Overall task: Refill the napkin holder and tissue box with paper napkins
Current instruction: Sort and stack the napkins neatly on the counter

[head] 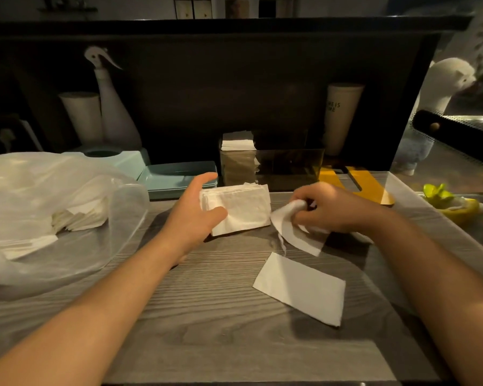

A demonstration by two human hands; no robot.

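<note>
Now, head view: left hand (198, 210) clamps a napkin stack (243, 210) on the wood-grain worktop (207, 316), thumb on top, fingers round the far edge. Right hand (326, 207) pinches a crumpled napkin (293, 232) just beside the stack. Single flat napkin (300, 288) lies nearer the person. Clear napkin holder (273, 165) behind, w/ napkins in its left part. Teal tissue box (131, 162) far left, plastic bag (53, 207) of napkins beside it.

Napkin stack (240, 208) before napkin holder (271, 165); plastic bag (53, 207) left; loose napkin (300, 288) nearer.
</note>
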